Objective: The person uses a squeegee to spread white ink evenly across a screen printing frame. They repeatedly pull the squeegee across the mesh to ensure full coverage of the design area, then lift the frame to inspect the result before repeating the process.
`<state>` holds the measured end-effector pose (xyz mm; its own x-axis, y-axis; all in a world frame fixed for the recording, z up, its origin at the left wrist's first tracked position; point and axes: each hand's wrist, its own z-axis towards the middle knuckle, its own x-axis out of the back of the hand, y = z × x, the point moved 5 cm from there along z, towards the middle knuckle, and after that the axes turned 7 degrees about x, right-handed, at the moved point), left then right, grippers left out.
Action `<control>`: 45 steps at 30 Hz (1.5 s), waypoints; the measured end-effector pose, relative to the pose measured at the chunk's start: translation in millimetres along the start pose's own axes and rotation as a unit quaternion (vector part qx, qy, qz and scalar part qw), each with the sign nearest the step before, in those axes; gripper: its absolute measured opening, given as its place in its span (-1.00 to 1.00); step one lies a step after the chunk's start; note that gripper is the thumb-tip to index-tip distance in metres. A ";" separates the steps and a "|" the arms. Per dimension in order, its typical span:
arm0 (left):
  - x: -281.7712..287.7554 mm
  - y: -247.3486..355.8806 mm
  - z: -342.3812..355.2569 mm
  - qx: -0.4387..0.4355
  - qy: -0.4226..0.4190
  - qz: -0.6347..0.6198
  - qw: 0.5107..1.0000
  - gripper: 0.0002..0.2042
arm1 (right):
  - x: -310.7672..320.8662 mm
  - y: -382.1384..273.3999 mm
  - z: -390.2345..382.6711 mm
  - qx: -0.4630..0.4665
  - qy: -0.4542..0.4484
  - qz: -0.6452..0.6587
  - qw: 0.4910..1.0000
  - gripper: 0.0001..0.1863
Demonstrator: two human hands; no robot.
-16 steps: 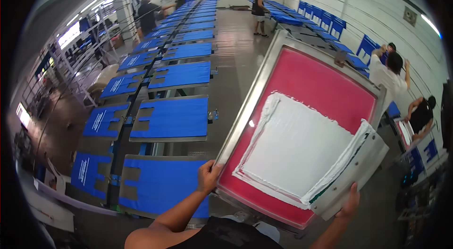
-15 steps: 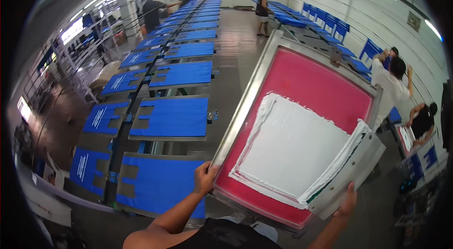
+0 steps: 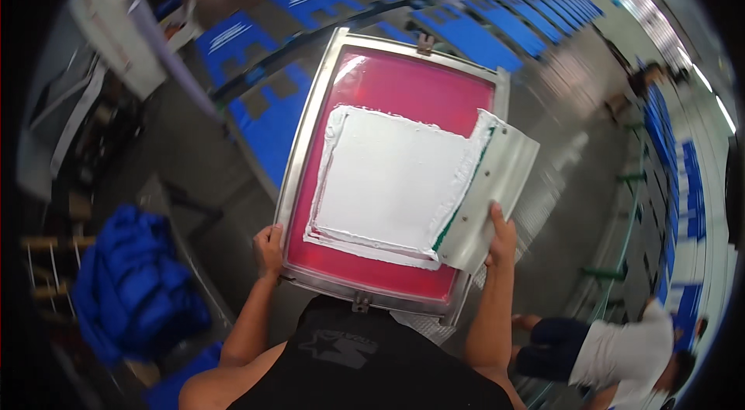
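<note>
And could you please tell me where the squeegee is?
In the head view, the metal squeegee lies along the right side of the pink screen, against the white paste, with the right hand at its outer edge.

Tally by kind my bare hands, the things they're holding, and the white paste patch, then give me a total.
Bare hands: 2 (left hand, right hand)
Rectangular pink screen with silver metal frame: 1
Flat silver metal squeegee with green edge: 1
Thick white paste patch: 1
Total: 5
</note>
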<state>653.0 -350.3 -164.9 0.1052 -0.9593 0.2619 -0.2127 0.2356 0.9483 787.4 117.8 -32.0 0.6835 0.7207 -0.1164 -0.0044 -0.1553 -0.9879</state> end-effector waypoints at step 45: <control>47.5 -105.0 -64.4 0.280 -0.084 0.127 0.948 -0.68 | -511.3 212.0 151.4 -0.072 -0.603 -0.421 0.674 -0.44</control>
<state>742.9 -410.6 -240.5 -0.1638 -0.9049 0.3928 -0.6978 0.3877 0.6022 326.5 -181.3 -197.6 -0.6904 0.6062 0.3948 0.1450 0.6506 -0.7455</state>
